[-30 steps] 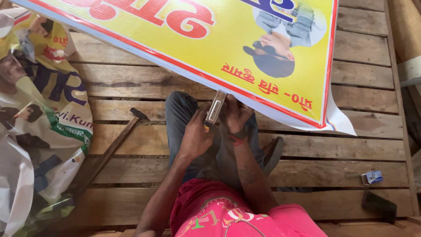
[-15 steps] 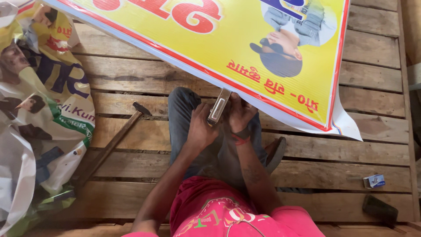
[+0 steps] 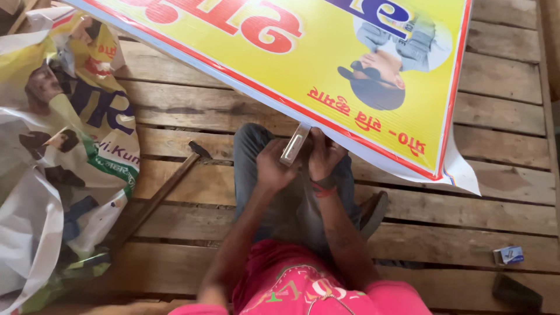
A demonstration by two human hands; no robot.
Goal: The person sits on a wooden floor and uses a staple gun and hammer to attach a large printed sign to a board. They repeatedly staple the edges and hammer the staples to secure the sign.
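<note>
Overhead view of a seated person working at the lower edge of a large yellow banner (image 3: pixel 245 52) with a red border, which spans the upper field and runs obliquely from upper left to lower right. Its printing appears upside down from this view, and its white lower-right corner hangs past the border. The support is a floor of weathered wooden planks (image 3: pixel 496 216) laid left to right, with dark gaps between boards. A crumpled heap of printed sheeting (image 3: pixel 52 157) fills the left margin.

A hammer (image 3: pixel 160 195) lies on the planks left of the person's knee, handle running lower left to upper right, dark head uppermost. A dark flat object (image 3: pixel 516 291) and a small blue-and-white box (image 3: pixel 508 255) lie apart at lower right.

The narrow metal tool (image 3: pixel 294 144), probably a stapler, meets the banner's lower edge; its long axis is tilted, upper end pointing up and right into the border. The left hand (image 3: pixel 273 169) is curled closed around the tool's lower part. The right hand (image 3: pixel 324 157), with a red band at the wrist, is closed, pinching the banner edge just beside the tool.

Compared with half a second earlier, hands and tool keep the same grip and place on the edge; the banner reaches slightly lower in the field.
</note>
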